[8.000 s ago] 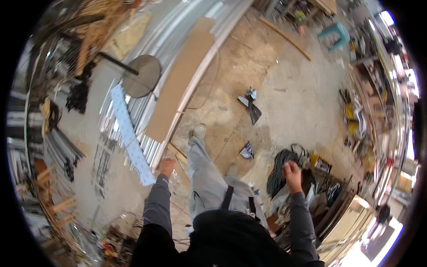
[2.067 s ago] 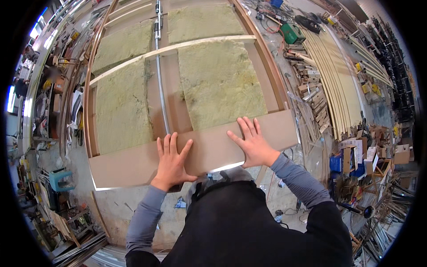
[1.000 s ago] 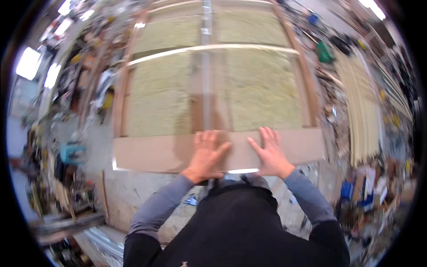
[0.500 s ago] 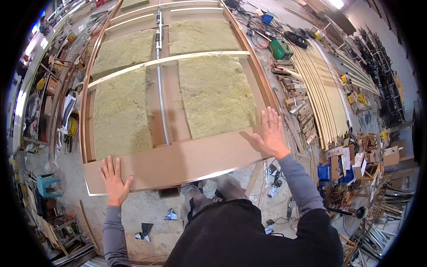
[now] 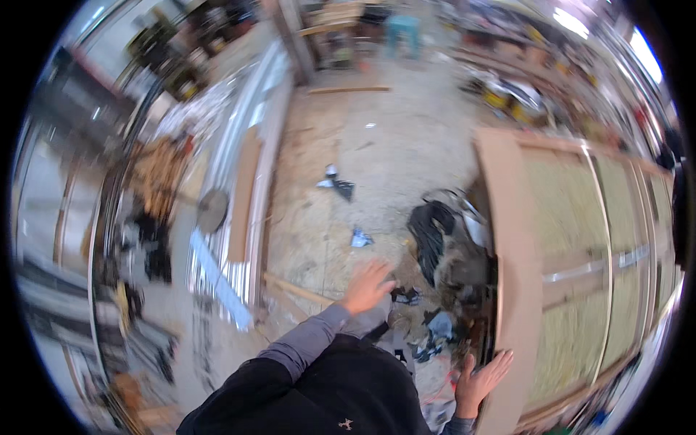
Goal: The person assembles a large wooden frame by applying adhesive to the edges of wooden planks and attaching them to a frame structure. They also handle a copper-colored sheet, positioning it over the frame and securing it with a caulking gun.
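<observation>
My right hand (image 5: 484, 380) lies with fingers stretched out on the near edge of a large door-like panel at the right. That end of the panel is a brown board strip (image 5: 513, 246). Within its frame are yellowish insulation slabs (image 5: 569, 199), pale wooden crossbars and a metal rod (image 5: 573, 274) along the middle. Away from the panel, my left hand (image 5: 368, 286) hangs above the floor, slightly blurred. Its fingers are extended and nothing is in it.
Under the panel's end lies a black plastic bag (image 5: 429, 235) among debris. Scraps (image 5: 360, 238) litter the concrete floor. Long metal profiles with a brown board (image 5: 245, 196) and a light-blue strip (image 5: 217, 279) lie at left. A teal stool (image 5: 403, 36) stands far off.
My view has swung left, so the panel now sits at the right. My left hand has come off the panel; my right hand remains on its end strip.
</observation>
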Demonstrator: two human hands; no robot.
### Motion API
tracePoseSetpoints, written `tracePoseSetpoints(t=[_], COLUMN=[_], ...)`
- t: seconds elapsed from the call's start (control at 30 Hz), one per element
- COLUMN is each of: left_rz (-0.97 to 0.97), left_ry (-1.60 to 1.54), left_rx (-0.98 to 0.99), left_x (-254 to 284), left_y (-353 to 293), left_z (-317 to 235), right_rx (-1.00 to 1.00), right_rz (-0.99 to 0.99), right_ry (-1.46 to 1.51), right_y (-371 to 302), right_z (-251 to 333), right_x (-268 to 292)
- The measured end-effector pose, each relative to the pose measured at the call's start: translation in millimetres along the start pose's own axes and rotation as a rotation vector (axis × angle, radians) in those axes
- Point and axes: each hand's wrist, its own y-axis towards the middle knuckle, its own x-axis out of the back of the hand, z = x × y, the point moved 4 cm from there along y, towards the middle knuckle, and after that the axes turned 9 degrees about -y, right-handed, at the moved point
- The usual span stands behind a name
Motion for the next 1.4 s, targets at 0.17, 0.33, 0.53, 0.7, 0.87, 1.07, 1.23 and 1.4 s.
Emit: tracePoseSetpoints(t=[0.17,0.33,0.53,0.7,0.87,1.07,1.23,1.4], left_rz=[0.046,-0.621,-0.124,-0.055,-0.954,-0.912,-0.486,0.043], left_ry=[0.170,-0.309,-0.087,0.041,-0.284,-0.435,0.195,0.032], left_rx=[0.900,1.560,1.376,1.239,1.618,1.841,1.285,0.887], left_x=[-44.6,-12.3,-16.1,-34.3,41.3,25.5,-121.3,-138.3], left_y=[-385.7,-614.2,-718.1,-727.0,-754.5,-766.0,-916.6,-882.8], left_z=[370.4,413.7,538.7,729.3,903.5,1003.0,1035.0,1086.3], right_rx=[0.182,0.322,0.746,0.927,0.779,0.508,0.292,-0.064], right_rz=[-0.159,-0.413,-0.172,0.347,0.594,0.634,0.745,0.696], right_ry=[-0.304,-0.661,-0.420,-0.382,-0.535,-0.668,-0.733,-0.770], right_y=[20.6,25.8,-51.9,-173.6,-219.1,-238.5,-226.8,-316.5], right_z=[85.1,79.4,389.1,638.1,707.0,697.1,647.3,554.8], right_x=[-39.4,-85.4,-97.5,-228.8,-304.5,-284.9,-190.9,-115.6])
